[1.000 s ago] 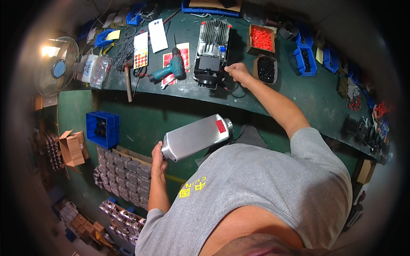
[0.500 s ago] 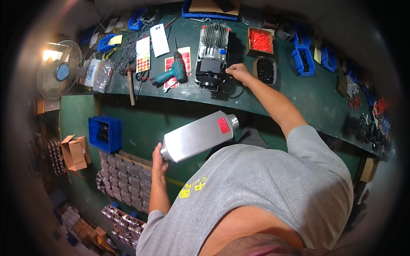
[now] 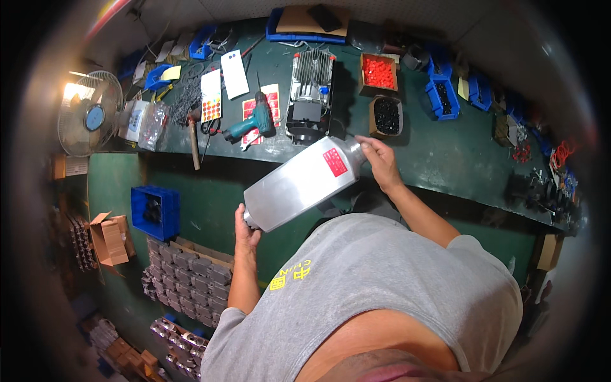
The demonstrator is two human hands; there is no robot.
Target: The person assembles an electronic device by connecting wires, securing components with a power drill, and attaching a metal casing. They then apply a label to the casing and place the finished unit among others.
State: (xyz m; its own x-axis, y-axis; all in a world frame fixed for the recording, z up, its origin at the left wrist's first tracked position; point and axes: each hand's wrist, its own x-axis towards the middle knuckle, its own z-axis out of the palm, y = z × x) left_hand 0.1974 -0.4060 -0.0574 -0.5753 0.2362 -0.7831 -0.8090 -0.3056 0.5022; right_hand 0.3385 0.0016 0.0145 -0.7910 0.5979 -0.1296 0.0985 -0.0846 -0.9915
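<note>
Canister [image 3: 299, 188] lies between your two hands, on your side of the finned unit [image 3: 310, 83], slanting up to the right so that its far corner overlaps the unit's near edge in view; whether the two touch, you cannot tell from here. Your right hand [image 3: 383, 167] has its thumb on top of the right neck [image 3: 354, 151] and its fingers curled around it. Your left hand [image 3: 245, 232] grips the left neck [image 3: 250, 220], thumb along its side, the other fingers mostly hidden beneath. A red label [image 3: 335, 163] faces up near the right end.

What has just changed: half a second ago your right hand was at the unit's right side; now it is off the unit and on the canister, whose right end has come up toward the unit. That appears to give you two-ended control of the canister's angle, with neither hand on the unit.

Farther out on the bench [image 3: 439, 162], left of the unit, lie the drill [image 3: 258, 121] and, beyond it, the hammer [image 3: 193, 140]. Right of the unit sit red caps [image 3: 379, 72] and black parts [image 3: 387, 116], both boxed.
</note>
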